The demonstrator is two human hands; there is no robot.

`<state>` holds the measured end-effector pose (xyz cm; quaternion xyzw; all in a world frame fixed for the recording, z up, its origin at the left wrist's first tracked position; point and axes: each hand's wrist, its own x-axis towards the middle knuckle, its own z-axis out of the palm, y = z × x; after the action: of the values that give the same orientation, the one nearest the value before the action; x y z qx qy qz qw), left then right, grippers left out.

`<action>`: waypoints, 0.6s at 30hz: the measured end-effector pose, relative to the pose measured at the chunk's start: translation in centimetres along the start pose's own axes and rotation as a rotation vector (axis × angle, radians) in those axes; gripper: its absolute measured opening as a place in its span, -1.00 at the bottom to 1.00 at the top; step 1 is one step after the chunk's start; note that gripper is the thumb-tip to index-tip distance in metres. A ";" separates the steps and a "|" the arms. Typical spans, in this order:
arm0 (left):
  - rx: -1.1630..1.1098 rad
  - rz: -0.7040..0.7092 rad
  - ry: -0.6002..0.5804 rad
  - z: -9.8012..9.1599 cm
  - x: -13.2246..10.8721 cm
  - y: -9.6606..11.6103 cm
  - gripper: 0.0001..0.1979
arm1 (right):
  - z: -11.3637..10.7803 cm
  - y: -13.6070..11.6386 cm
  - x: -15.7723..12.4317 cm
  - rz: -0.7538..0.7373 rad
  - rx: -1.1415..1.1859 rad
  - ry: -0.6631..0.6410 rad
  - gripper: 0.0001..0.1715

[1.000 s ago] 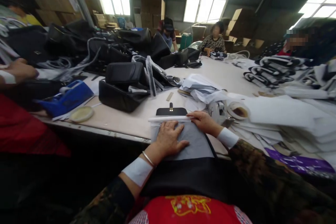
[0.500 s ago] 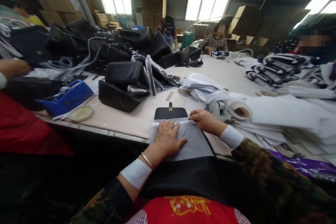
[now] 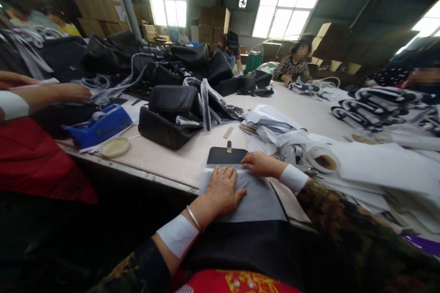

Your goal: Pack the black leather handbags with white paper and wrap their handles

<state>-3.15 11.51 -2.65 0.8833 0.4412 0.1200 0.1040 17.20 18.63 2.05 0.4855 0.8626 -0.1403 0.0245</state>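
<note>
A black bag (image 3: 240, 238) lies at the table's near edge, its body reaching over my lap. A thin, translucent white paper sheet (image 3: 263, 199) covers its middle. Beyond the sheet a black flap with rounded corners (image 3: 215, 156) shows, with a small strap and gold clasp (image 3: 229, 149) at its far end. My left hand (image 3: 222, 192) rests flat on the sheet, fingers spread. At the sheet's far right edge, my right hand (image 3: 261, 164) has its fingers pinched together on the paper; the fingertips are partly hidden.
Left of the bag are a blue tape dispenser (image 3: 99, 126), a tape roll (image 3: 115, 147) and a black bag (image 3: 168, 116) before a heap of others. White paper sheets (image 3: 385, 160) and another tape roll (image 3: 323, 160) lie right. A co-worker's hands (image 3: 65, 93) work at far left.
My right hand has slid a little left along the sheet's far edge. My left hand stays flat on the paper. The view has tilted up and turned slightly left; the co-worker's arms reach further in.
</note>
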 end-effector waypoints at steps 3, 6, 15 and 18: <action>-0.007 0.005 0.006 -0.1 0.0 0.0 -0.33 | -0.4 0.4 3.6 0.104 -0.042 0.003 -0.61; -0.016 0.008 0.009 -0.2 0.0 -0.1 -0.33 | 0.2 0.3 6.6 0.216 -0.083 -0.012 -0.47; -0.046 0.028 0.002 -0.6 -0.1 -0.4 -0.32 | -5.3 -1.8 6.4 0.204 -0.140 0.061 -0.57; -0.039 0.011 0.039 -0.4 -0.2 -0.3 -0.34 | -5.6 -3.9 3.9 0.065 -0.135 0.081 -0.73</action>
<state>-3.59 11.54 -2.37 0.8809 0.4360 0.1463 0.1120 12.37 21.42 7.55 0.5156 0.8542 -0.0615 0.0268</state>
